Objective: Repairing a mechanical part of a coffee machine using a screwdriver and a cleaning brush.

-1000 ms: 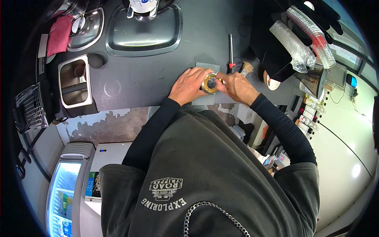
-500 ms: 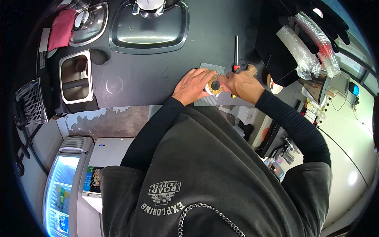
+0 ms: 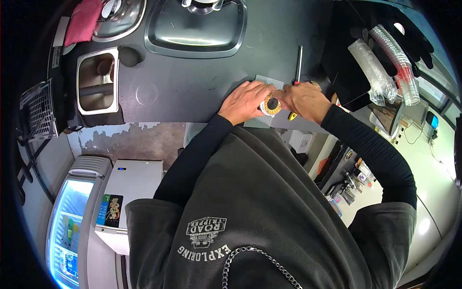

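Near the counter's front edge, a small round part with a gold ring, dark centre and white side [image 3: 273,104] sits between my hands. My left hand [image 3: 244,102] is closed around its left side, fingers pointing away from me. My right hand [image 3: 309,102] is closed at its right edge; the fingertips are partly hidden. Beneath them lies a grey ribbed mat [image 3: 258,122]. A screwdriver shaft [image 3: 300,62] points away from me beyond my right hand. Red shows at its base, and a yellow handle end [image 3: 292,116] shows on the near side, with the middle covered by my hand.
At the far middle is a dark tray [image 3: 192,52]. A steel container [image 3: 116,91], a metal lid [image 3: 132,32] and a pink cloth [image 3: 83,24] are on the left. Sleeved stacks of clear cups [image 3: 373,65] rest on a black box [image 3: 339,72] at right.
The whole view has shifted slightly, moving the scene rightward. My right hand has turned a little at the round part, and more of the yellow handle end shows. Both hands stay at the part.
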### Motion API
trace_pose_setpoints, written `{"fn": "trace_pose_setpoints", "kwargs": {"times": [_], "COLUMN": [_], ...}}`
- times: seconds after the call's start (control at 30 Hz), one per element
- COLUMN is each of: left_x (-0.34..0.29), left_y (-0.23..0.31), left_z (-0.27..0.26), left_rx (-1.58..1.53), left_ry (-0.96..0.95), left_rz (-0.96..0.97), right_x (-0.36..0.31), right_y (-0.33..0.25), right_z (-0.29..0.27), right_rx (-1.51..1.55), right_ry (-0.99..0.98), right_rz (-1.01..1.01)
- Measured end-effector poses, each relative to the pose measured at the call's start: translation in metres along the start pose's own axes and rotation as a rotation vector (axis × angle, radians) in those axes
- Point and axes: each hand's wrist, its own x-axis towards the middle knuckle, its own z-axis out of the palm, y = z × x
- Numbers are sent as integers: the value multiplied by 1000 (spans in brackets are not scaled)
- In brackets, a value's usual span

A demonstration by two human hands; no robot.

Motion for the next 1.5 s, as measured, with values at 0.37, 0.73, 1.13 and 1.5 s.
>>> {"fn": "trace_pose_setpoints", "kwargs": {"times": [0.37,0.73,1.13,1.5], "left_x": [-4,-2,1,6], "left_y": [-2,0,2,7], "left_z": [1,0,6,7], "left_rx": [1,24,-2,96], "left_ry": [1,-40,-23,-40], "left_rz": [11,-30,-29,-17], "right_x": [-3,-8,-55,-134], "right_y": [-21,-26,-47,-13], "right_z": [13,19,45,251], "right_rx": [536,271,637,781], "right_ry": [92,84,561,1001], "right_rz": [315,336,698,1541]}}
